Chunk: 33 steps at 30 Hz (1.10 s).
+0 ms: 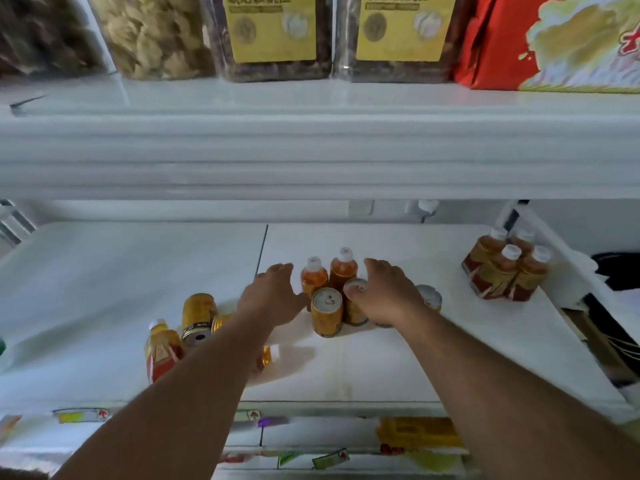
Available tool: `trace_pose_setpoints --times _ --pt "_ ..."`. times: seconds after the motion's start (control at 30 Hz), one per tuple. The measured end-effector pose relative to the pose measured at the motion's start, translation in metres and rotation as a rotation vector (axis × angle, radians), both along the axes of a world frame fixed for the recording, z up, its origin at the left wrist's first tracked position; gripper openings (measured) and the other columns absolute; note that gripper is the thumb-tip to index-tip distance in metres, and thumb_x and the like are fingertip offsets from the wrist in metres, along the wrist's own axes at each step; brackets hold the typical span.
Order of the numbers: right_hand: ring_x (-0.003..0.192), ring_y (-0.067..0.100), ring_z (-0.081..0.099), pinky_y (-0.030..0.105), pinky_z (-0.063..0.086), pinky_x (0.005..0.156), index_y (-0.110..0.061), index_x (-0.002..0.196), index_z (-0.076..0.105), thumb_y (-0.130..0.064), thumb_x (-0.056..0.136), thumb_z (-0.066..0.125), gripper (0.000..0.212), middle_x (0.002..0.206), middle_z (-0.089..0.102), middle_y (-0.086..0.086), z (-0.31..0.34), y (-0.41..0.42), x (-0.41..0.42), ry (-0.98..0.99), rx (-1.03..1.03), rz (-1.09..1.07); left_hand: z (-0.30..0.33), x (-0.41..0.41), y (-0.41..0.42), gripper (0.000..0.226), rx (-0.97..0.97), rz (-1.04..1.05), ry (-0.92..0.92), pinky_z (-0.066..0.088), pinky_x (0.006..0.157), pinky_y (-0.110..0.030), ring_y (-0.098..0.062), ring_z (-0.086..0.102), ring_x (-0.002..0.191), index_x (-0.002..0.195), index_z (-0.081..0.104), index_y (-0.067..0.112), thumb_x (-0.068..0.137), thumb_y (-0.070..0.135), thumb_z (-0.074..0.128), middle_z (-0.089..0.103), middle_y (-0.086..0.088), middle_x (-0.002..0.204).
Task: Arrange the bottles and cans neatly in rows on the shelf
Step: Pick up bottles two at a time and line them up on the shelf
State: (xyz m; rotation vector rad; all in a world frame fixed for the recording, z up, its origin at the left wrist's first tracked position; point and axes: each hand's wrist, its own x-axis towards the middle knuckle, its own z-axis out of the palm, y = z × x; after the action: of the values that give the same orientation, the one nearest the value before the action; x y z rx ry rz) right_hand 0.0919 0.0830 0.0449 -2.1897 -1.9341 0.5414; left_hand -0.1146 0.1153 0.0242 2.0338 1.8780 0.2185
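L hand point(273, 296): fingers straight, holding nothing, I see it beside two upright bottles point(329, 275) mid-shelf point(415, 358). R hand point(388, 292): fingers curled over a can top point(356, 303); another upright can point(327, 311) just in front. Tipped cans point(199, 317) and a bottle point(161, 348) nr front-left edge. Four-bottle cluster point(502, 271) by right edge.

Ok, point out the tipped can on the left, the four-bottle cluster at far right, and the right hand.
Tipped can point(198, 317), head view: on its yellow side wall.
Four-bottle cluster point(504, 271), head view: on the front bottle's body.
Right hand point(386, 292), head view: on the back of the hand.
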Motion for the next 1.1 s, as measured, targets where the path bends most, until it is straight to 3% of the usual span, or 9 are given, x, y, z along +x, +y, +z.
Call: trace_pose_setpoints --times 0.17,0.27,0.43,0.63,0.8,0.93,1.1 --pt "0.130 0.029 0.048 0.042 0.044 0.100 -0.018 0.146 0.041 -0.053 0.088 0.062 0.071 0.146 0.050 0.006 -0.003 0.024 0.003 0.089 -0.017 -0.004 -0.016 -0.002 0.033 0.095 -0.092 -0.065 -0.208 0.030 0.113 -0.031 -0.018 0.033 0.144 0.155 0.028 0.023 0.078 0.043 0.079 0.032 0.002 0.159" --pt "0.135 0.029 0.045 0.041 0.042 0.103 -0.019 0.152 0.033 -0.051 0.088 0.066 0.079 0.152 0.044 0.005 -0.008 0.040 0.006 0.104 -0.065 0.026 -0.024 -0.003 0.049 0.095 -0.107 -0.073 -0.243 0.035 0.113 -0.034 -0.017 0.039 0.140 0.153 0.032 0.024 0.075 0.039 0.084 0.037 0.003 0.156" --pt "0.121 0.026 0.057 0.037 0.045 0.096 -0.023 0.142 0.045 -0.045 0.083 0.074 0.069 0.138 0.058 0.002 -0.018 0.066 0.007 0.170 -0.139 0.048 -0.035 0.000 0.065 0.076 -0.155 -0.127 -0.405 0.046 0.104 -0.035 -0.016 0.054 0.123 0.138 0.054 0.025 0.070 0.026 0.090 0.056 0.009 0.135" --pt "0.094 0.016 0.064 0.035 0.051 0.083 -0.029 0.103 0.067 -0.039 0.082 0.074 0.024 0.102 0.069 -0.004 -0.030 0.086 0.005 0.187 -0.170 0.087 -0.039 0.003 0.074 0.062 -0.167 -0.231 -0.441 0.051 0.099 -0.034 -0.009 0.063 0.104 0.127 0.059 0.024 0.072 0.016 0.088 0.065 0.012 0.116" --pt "0.089 0.014 0.064 0.032 0.051 0.079 -0.032 0.099 0.068 -0.046 0.077 0.074 0.027 0.098 0.069 -0.006 -0.043 0.094 0.001 0.184 -0.157 0.068 -0.041 0.002 0.077 0.059 -0.153 -0.276 -0.434 0.049 0.097 -0.029 -0.007 0.063 0.105 0.124 0.059 0.026 0.072 0.017 0.087 0.066 0.013 0.114" --pt "0.088 0.015 0.065 0.033 0.053 0.080 -0.031 0.093 0.069 -0.043 0.077 0.073 0.021 0.093 0.070 -0.007 -0.043 0.092 0.002 0.211 -0.081 0.059 -0.042 -0.002 0.080 0.052 -0.120 -0.279 -0.389 0.051 0.096 -0.031 -0.003 0.063 0.103 0.115 0.063 0.034 0.069 0.031 0.087 0.067 0.019 0.109" --pt "0.078 0.007 0.072 0.025 0.058 0.073 -0.020 0.074 0.074 -0.042 0.069 0.079 0.024 0.075 0.075 -0.010 -0.032 0.096 0.007 0.415 -0.085 -0.091 -0.021 -0.011 0.086 0.037 -0.081 -0.167 -0.353 0.045 0.086 -0.021 -0.006 0.062 0.104 0.112 0.066 0.032 0.078 0.032 0.082 0.062 0.022 0.103"
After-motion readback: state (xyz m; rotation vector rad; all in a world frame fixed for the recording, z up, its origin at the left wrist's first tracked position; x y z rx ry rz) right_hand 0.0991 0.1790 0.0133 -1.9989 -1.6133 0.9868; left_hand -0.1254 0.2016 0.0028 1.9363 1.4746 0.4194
